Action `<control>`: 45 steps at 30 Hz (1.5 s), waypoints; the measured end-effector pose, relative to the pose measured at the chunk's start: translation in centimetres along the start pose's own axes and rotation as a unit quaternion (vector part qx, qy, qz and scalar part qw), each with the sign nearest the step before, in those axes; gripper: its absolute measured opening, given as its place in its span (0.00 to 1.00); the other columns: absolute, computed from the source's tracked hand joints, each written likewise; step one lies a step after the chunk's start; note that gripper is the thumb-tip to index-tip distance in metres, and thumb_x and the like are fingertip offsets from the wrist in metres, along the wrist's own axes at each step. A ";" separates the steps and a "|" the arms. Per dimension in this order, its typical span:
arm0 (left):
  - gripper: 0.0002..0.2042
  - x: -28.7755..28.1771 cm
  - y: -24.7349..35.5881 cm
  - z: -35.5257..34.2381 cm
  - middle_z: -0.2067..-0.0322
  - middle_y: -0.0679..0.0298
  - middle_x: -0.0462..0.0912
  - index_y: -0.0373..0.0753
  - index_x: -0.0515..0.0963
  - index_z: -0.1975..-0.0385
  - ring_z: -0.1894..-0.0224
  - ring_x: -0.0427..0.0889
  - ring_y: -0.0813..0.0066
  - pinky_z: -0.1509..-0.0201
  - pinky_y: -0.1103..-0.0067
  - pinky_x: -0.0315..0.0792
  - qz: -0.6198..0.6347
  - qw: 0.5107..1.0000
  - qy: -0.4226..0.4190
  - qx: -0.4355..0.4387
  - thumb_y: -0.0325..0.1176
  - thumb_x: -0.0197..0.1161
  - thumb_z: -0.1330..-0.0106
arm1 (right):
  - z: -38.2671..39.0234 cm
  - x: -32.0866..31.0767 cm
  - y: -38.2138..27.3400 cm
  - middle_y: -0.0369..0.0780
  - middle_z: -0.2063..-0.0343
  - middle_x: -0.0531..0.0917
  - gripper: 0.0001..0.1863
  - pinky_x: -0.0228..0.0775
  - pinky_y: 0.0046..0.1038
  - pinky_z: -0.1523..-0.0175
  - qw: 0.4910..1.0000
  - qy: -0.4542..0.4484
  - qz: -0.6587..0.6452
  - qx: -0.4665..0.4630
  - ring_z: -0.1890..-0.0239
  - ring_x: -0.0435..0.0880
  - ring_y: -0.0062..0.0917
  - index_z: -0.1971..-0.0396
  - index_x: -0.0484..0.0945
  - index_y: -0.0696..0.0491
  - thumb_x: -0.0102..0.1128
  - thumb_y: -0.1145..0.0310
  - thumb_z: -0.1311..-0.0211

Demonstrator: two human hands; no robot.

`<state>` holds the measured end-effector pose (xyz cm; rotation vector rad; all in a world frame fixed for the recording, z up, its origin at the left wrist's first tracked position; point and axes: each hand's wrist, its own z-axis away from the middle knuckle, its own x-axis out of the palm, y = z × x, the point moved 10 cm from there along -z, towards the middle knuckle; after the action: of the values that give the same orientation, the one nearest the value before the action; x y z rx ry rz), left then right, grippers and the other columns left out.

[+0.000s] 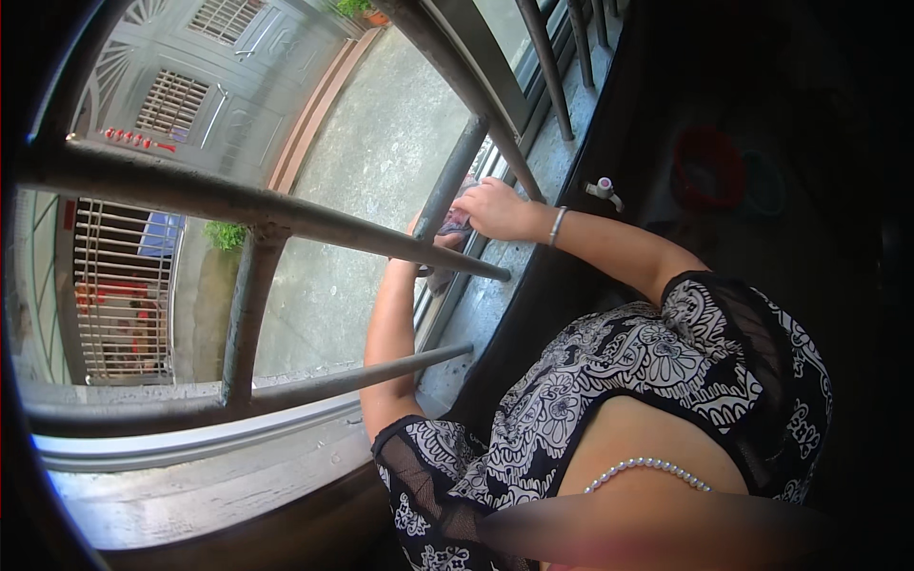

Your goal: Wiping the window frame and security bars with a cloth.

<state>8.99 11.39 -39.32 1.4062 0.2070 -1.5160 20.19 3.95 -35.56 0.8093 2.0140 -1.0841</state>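
Observation:
A crumpled cloth [455,221], purplish and grey, is bunched up at the window sill [495,276] between the metal bars. My right hand [498,207], with a bangle on its wrist, is closed on the cloth from the right side. My left arm reaches up on the far side of a bar, and my left hand [446,240] meets the cloth from below. A bar hides much of the left hand, but its visible fingers lie against the cloth, curled round it. Part of the cloth hangs down beside the left wrist.
Thick metal window bars [333,217] cross in front of me and frame both arms. Outside lie a concrete yard [367,143], a grey metal door [205,90] and green plants [226,235]. A white tap [604,190] and a red basin [709,169] are in the dark area at right.

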 end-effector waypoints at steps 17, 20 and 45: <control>0.09 -11.1 -8.3 -4.1 0.71 0.53 0.82 0.33 0.80 0.65 0.70 0.81 0.61 0.65 0.69 0.73 0.137 0.936 0.293 -0.141 0.32 0.63 0.38 | 7.0 -10.5 6.4 0.40 0.64 0.84 0.12 0.78 0.21 0.61 0.945 0.141 -0.296 0.006 0.68 0.87 0.21 0.55 0.81 0.58 0.54 0.79 0.36; 0.09 -11.2 0.5 -7.8 0.73 0.61 0.84 0.34 0.81 0.65 0.74 0.82 0.73 0.71 0.76 0.73 0.283 0.924 0.259 -0.008 0.33 0.61 0.33 | 6.5 -11.5 12.0 0.39 0.65 0.85 0.10 0.78 0.21 0.60 0.897 0.217 -0.366 0.120 0.66 0.85 0.19 0.55 0.81 0.59 0.54 0.74 0.32; 0.15 -2.4 10.3 -9.9 0.61 0.53 0.79 0.35 0.78 0.64 0.59 0.79 0.58 0.54 0.68 0.74 0.022 0.946 0.289 0.145 0.31 0.74 0.48 | 6.1 -9.0 13.6 0.31 0.70 0.79 0.04 0.61 0.34 0.49 0.960 0.268 0.014 0.078 0.59 0.78 0.26 0.72 0.82 0.43 0.60 0.68 0.45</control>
<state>22.56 14.74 -35.40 2.0617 0.3149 -1.0904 37.50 3.13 -36.64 1.3242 2.3614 -1.1005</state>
